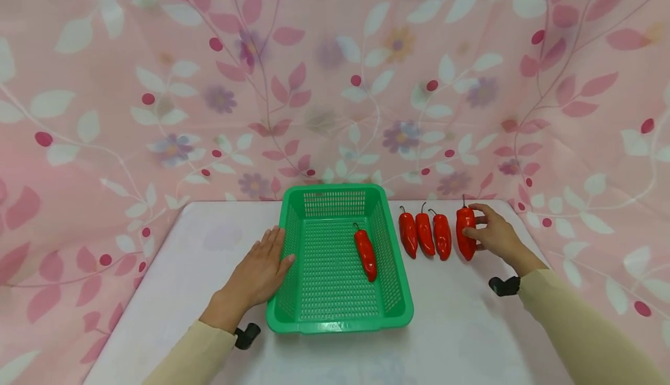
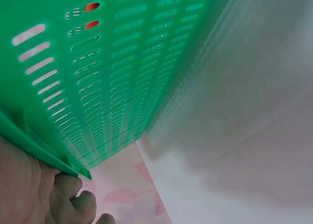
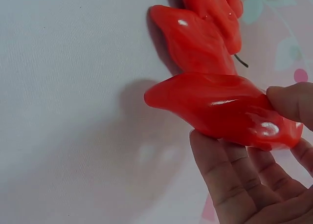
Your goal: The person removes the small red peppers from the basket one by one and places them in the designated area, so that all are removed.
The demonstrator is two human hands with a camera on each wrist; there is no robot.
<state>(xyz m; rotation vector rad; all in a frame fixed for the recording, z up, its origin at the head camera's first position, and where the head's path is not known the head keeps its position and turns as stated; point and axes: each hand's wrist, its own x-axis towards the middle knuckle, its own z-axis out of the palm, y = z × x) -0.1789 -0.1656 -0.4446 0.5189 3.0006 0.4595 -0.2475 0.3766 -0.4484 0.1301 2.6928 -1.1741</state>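
Note:
My right hand point(image 1: 494, 234) holds a glossy red pepper point(image 1: 464, 232) between thumb and fingers, at the right end of a row of peppers. The right wrist view shows this held pepper point(image 3: 220, 111) slightly above the white table, its shadow beneath. To its left lie a red pepper point(image 1: 442, 237), another pepper point(image 1: 425, 234) and a third pepper point(image 1: 407, 235), stems pointing away. My left hand point(image 1: 259, 268) rests on the left rim of a green plastic basket point(image 1: 340, 327), fingers extended and thumb over the edge. Inside the basket lies one red pepper point(image 1: 366, 254).
A white table point(image 1: 445, 327) carries the basket and peppers. Behind it hangs a pink floral cloth point(image 1: 335, 82). The basket's slotted side wall point(image 2: 122, 62) fills much of the left wrist view.

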